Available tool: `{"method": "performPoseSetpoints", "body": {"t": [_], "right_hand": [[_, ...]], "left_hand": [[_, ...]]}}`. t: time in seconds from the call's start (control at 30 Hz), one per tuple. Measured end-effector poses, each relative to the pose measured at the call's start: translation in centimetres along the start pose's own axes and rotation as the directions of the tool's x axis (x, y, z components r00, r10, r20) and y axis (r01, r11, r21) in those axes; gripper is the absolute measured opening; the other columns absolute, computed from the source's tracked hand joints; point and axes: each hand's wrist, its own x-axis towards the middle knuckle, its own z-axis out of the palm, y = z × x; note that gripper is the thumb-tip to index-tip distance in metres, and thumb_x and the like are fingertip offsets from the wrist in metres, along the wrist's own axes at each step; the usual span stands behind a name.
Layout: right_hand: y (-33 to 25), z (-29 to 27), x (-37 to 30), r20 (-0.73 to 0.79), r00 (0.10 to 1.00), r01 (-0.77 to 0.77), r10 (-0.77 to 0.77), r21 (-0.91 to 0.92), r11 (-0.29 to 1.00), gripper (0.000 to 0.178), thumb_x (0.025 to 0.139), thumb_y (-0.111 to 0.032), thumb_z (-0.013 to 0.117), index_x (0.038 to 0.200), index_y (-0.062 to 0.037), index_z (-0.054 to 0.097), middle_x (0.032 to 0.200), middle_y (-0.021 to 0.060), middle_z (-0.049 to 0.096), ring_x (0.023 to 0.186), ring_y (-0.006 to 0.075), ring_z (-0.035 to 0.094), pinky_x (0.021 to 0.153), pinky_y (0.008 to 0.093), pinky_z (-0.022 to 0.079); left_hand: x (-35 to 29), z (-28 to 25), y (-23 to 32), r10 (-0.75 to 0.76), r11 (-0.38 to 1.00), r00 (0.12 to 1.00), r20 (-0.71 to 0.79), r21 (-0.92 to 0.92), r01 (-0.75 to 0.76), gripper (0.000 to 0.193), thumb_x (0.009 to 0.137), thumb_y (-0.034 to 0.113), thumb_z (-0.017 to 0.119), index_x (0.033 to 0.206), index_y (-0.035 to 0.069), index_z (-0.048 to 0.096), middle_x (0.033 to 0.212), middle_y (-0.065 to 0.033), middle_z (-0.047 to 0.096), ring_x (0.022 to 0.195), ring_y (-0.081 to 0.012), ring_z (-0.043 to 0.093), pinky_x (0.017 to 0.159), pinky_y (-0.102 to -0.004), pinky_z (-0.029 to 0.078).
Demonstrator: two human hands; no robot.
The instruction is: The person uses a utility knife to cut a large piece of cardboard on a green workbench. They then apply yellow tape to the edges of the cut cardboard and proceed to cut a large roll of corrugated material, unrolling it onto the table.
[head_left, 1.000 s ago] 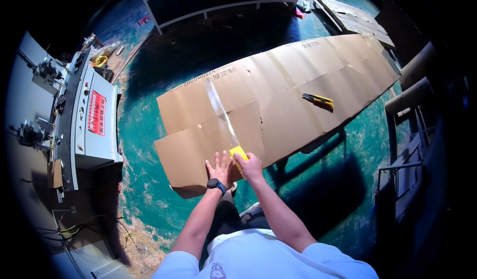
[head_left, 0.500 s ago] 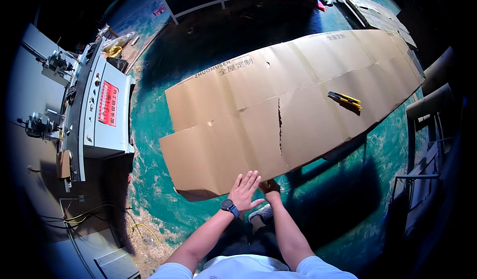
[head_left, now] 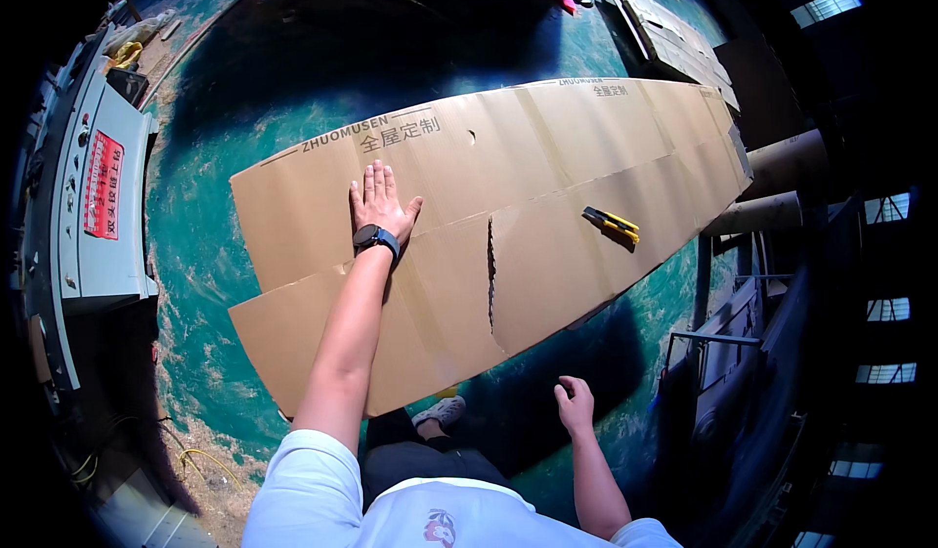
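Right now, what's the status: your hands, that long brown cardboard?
Bare left hand flat on long brown cardboard. Right hand off it, loosely curled. Yellow-and-black utility knife lying on top.

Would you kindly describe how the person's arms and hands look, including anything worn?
Both arms have short white fabric sleeves. The ungloved left hand has a dark, round-faced wristwatch with a blue strap at its wrist; the ungloved right hand has none.

Brown cardboard (head_left: pixel 532 240) — torn, taped, flat
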Motion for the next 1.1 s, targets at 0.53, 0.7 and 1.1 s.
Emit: {"method": "performPoseSetpoints", "body": {"t": [0.53,0.7,1.1], "right_hand": [[-5.4,-7.2,31.1,0.124,0.966,0.255,-0.228,-0.63,0.733,0.03,0.081,-0.019,0.061,0.109,-0.0074,0.061,0.112,0.0176,0.066,0.101,0.037,0.064,0.087,0.0468,0.051],[-0.4,-5.5,23.0,0.227,0.914,0.403,-0.335,-0.6,0.691,0.024,0.08,-0.016,0.053,0.101,-0.0053,0.058,0.105,0.0195,0.065,0.097,0.0399,0.062,0.083,0.0465,0.051],[-0.9,-2.6,8.3,0.799,0.549,-0.173,-0.247,0.398,0.901,0.028,0.085,-0.007,0.058,0.113,-0.0071,0.053,0.088,0.0032,0.055,0.081,0.0141,0.056,0.074,0.0288,0.045]], "left_hand": [[-38.7,18.3,7.8,-0.445,0.629,0.895,0.017,-0.706,0.326,0.043,0.094,0.023,0.056,0.128,-0.002,0.049,0.127,-0.0265,0.054,0.114,-0.0468,0.05,0.096,-0.0507,0.04],[-32.6,27.1,7.6,-0.441,0.623,0.897,-0.04,-0.733,0.274,0.03,0.084,-0.001,0.05,0.113,-0.001,0.06,0.108,-0.0253,0.063,0.106,-0.0429,0.058,0.086,-0.0509,0.049],[-34.2,24.7,10.1,-0.631,0.253,0.773,-0.064,-0.959,0.127,0.062,0.089,0.046,0.065,0.134,0.008,0.047,0.119,-0.0209,0.062,0.109,-0.0386,0.06,0.091,-0.0444,0.049]]}}
